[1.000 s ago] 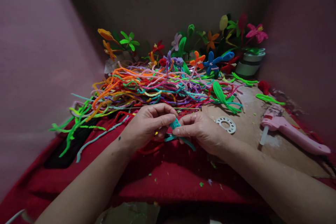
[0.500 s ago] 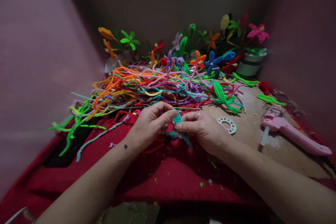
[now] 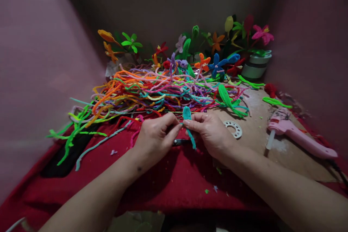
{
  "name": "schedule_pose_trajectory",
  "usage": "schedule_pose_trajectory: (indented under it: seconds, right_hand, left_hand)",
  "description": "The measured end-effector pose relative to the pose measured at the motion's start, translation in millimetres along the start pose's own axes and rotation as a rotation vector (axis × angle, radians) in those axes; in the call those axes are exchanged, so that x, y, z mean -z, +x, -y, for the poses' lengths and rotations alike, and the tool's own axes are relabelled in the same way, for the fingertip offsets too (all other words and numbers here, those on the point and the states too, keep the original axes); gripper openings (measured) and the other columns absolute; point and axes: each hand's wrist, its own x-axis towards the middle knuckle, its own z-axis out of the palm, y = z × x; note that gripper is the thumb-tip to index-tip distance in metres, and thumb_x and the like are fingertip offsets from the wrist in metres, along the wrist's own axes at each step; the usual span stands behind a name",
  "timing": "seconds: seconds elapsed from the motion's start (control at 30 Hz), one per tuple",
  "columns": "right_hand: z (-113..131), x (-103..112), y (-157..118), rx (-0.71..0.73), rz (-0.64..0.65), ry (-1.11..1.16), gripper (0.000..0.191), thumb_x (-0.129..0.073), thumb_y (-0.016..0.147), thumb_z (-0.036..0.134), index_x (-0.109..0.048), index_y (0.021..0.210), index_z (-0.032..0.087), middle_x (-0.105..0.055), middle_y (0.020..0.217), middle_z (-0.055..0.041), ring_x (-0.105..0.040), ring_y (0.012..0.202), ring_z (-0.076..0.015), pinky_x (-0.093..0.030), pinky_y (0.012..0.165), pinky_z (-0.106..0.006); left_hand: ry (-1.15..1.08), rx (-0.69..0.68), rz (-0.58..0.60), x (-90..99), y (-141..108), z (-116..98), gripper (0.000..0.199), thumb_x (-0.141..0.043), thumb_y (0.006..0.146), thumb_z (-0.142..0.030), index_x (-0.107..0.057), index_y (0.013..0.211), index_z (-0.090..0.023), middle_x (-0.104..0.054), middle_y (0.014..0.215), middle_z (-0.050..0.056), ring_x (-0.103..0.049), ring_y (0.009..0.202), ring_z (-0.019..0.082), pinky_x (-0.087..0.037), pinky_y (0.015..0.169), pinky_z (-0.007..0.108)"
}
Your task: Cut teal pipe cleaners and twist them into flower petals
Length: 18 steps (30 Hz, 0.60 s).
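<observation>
Between my hands is a teal pipe cleaner (image 3: 186, 113), bent into a narrow petal-like loop that points up, with a loose tail hanging below. My right hand (image 3: 209, 127) pinches the base of the loop between thumb and fingers. At its left, my left hand (image 3: 160, 130) pinches what looks like another end of the same pipe cleaner; the fingertips hide most of it. Just under the fingers, a small dark metal tool (image 3: 178, 141) lies on the red cloth (image 3: 174, 185), partly covered by the hands.
Beyond my hands spreads a heap of coloured pipe cleaners (image 3: 152, 90). Finished pipe-cleaner flowers (image 3: 216, 65) line the back, near a striped pot (image 3: 256, 66). On the cardboard (image 3: 252, 134) at right lie a white ring (image 3: 237, 129) and a pink glue gun (image 3: 301, 136).
The teal loop has turned upright and shows more fully above my right fingers. My left hand has shifted from the loop's top down to its base.
</observation>
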Motion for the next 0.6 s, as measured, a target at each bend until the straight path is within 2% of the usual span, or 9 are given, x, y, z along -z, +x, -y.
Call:
schedule_pose_trajectory:
  seconds: [0.07, 0.1, 0.17, 0.23, 0.3, 0.37, 0.47, 0.6]
  right_hand:
    - [0, -2, 0, 0.022, -0.008, 0.010, 0.031, -0.066, 0.068, 0.033, -0.044, 0.052, 0.017, -0.038, 0.039, 0.0081, -0.032, 0.032, -0.0045, -0.024, 0.034, -0.019]
    - [-1, -2, 0, 0.028, -0.014, 0.029, 0.031, -0.066, 0.068, 0.033, -0.045, 0.052, 0.017, -0.039, 0.040, 0.0080, -0.033, 0.033, -0.0044, -0.025, 0.034, -0.019]
    - [-1, -2, 2, 0.033, -0.034, 0.092, 0.027, -0.067, 0.067, 0.033, -0.048, 0.056, 0.016, -0.042, 0.044, 0.0070, -0.036, 0.037, -0.0047, -0.029, 0.037, -0.019]
    - [-1, -1, 4, 0.060, -0.055, 0.160, 0.024, -0.068, 0.066, 0.032, -0.052, 0.061, 0.016, -0.046, 0.048, 0.0058, -0.038, 0.040, -0.0054, -0.033, 0.041, -0.020]
    - [-1, 1, 7, 0.105, -0.068, 0.216, 0.023, -0.070, 0.065, 0.031, -0.053, 0.064, 0.015, -0.047, 0.051, 0.0052, -0.040, 0.042, -0.0058, -0.035, 0.043, -0.020]
    - [-1, 2, 9, 0.141, -0.058, 0.250, 0.023, -0.070, 0.065, 0.031, -0.053, 0.065, 0.016, -0.047, 0.052, 0.0053, -0.041, 0.043, -0.0061, -0.036, 0.044, -0.021]
    - [-2, 2, 8, 0.158, -0.038, 0.250, 0.023, -0.069, 0.066, 0.031, -0.052, 0.065, 0.016, -0.048, 0.054, 0.0048, -0.045, 0.044, -0.0070, -0.038, 0.045, -0.021]
    - [-4, 1, 5, 0.179, -0.051, 0.108, 0.022, -0.064, 0.071, 0.034, -0.053, 0.068, 0.016, -0.051, 0.057, 0.0036, -0.048, 0.044, -0.0082, -0.038, 0.043, -0.022]
  left_hand:
    - [0.137, -0.085, -0.081, -1.0, -2, 0, 0.018, -0.055, 0.077, -0.030, -0.058, 0.064, -0.018, -0.053, 0.055, -0.002, -0.044, 0.051, 0.008, -0.033, 0.053, 0.020]
    - [0.131, -0.075, -0.097, -0.9, -2, -1, 0.017, -0.055, 0.077, -0.030, -0.058, 0.065, -0.019, -0.054, 0.056, -0.002, -0.044, 0.051, 0.008, -0.034, 0.053, 0.020]
    - [-0.019, 0.035, -0.097, 0.3, 1, -2, 0.017, -0.056, 0.076, -0.032, -0.058, 0.067, -0.018, -0.054, 0.056, -0.002, -0.044, 0.050, 0.008, -0.034, 0.051, 0.019]
    - [-0.287, 0.203, -0.070, 1.2, 6, -2, 0.018, -0.057, 0.076, -0.034, -0.055, 0.069, -0.017, -0.051, 0.054, -0.004, -0.042, 0.045, 0.007, -0.032, 0.045, 0.019]
    - [-0.549, 0.350, 0.003, -0.6, 9, -2, 0.018, -0.059, 0.075, -0.034, -0.054, 0.073, -0.017, -0.048, 0.053, -0.006, -0.039, 0.040, 0.005, -0.029, 0.039, 0.018]
    - [-0.727, 0.431, 0.126, -6.1, 9, -2, 0.020, -0.062, 0.073, -0.034, -0.054, 0.081, -0.018, -0.049, 0.054, -0.007, -0.038, 0.037, 0.004, -0.026, 0.036, 0.017]
    - [-0.861, 0.434, 0.276, -16.6, 6, -2, 0.021, -0.061, 0.074, -0.036, -0.055, 0.082, -0.017, -0.048, 0.051, -0.007, -0.035, 0.035, 0.004, -0.024, 0.034, 0.016]
    - [-0.960, 0.462, 0.327, -22.1, 5, -4, 0.023, -0.059, 0.076, -0.036, -0.054, 0.072, -0.014, -0.050, 0.052, -0.004, -0.034, 0.034, 0.002, -0.022, 0.032, 0.015]
